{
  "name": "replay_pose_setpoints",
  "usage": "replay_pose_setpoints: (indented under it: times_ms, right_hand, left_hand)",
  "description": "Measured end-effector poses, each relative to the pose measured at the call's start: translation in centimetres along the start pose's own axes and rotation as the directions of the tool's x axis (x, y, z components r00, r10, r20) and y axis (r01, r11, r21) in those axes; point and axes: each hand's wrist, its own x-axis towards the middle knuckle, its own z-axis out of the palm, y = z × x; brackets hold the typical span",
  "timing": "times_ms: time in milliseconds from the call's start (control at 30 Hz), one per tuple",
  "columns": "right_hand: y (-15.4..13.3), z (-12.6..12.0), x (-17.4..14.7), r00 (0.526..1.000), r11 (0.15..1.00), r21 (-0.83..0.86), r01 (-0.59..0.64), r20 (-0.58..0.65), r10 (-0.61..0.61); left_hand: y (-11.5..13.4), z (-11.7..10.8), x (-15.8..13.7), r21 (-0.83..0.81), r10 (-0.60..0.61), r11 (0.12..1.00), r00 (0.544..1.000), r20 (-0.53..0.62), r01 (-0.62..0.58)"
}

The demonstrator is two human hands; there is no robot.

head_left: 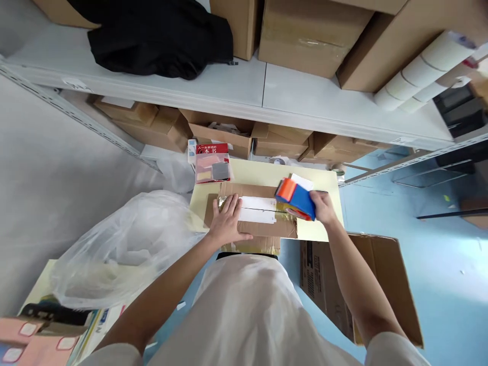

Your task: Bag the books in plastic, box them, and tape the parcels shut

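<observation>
A flat brown cardboard piece or box (pixel 263 231) lies on the pale yellow table (pixel 318 231), with a white split label or paper (pixel 256 215) on its top. My left hand (pixel 225 223) rests flat on the left end of the cardboard, fingers stretched out and touching the white paper's edge. Shiny tape shows beside its fingertips. My right hand (pixel 323 207) is wrapped around a blue and orange tape dispenser (pixel 301 201) over the cardboard's right end. Clear yellowish tape shows beneath the dispenser; whether it is still joined to the roll I cannot tell.
A red-covered book (pixel 211 149) lies at the table's back left. Beside the table are a large clear plastic bag (pixel 129 239) and an open carton (pixel 385 274). Behind stands a grey shelf (pixel 244 109) with boxes, a black cloth (pixel 160 40) and white rolls (pixel 423 71).
</observation>
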Motion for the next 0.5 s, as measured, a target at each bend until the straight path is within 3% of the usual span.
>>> replay_pose_setpoints:
  times_ms: [67,133,267,367,433,500]
  right_hand:
    - [-1.1,2.5,0.7,0.987,0.999,-0.038,-0.037,0.152,0.042]
    - [-1.3,4.2,1.0,0.972,0.995,-0.081,-0.057,0.222,0.074]
    - [-0.9,4.9,0.7,0.967,0.992,-0.087,-0.091,0.230,0.109]
    - [-0.7,4.7,0.5,0.968,0.991,-0.072,-0.111,0.219,0.124]
    - [-0.7,4.7,0.3,0.970,0.992,-0.067,-0.105,0.214,0.117]
    - [-0.7,4.8,0.2,0.972,0.994,-0.063,-0.093,0.212,0.105]
  left_hand:
    - [-0.4,0.0,-0.3,0.019,0.015,1.000,1.000,-0.006,-0.015]
    - [-0.6,0.0,-0.6,0.026,0.027,0.999,0.999,-0.018,-0.027]
    - [-0.4,-0.8,-1.0,-0.064,-0.009,0.998,0.998,-0.056,0.005]
    - [0.3,-2.1,-0.6,-0.266,-0.076,0.963,0.990,-0.115,0.044]
    - [1.0,-2.7,0.1,-0.517,-0.160,0.852,0.982,-0.101,0.086]
    - [1.6,-2.9,1.4,-0.762,-0.239,0.624,0.971,0.027,0.175]
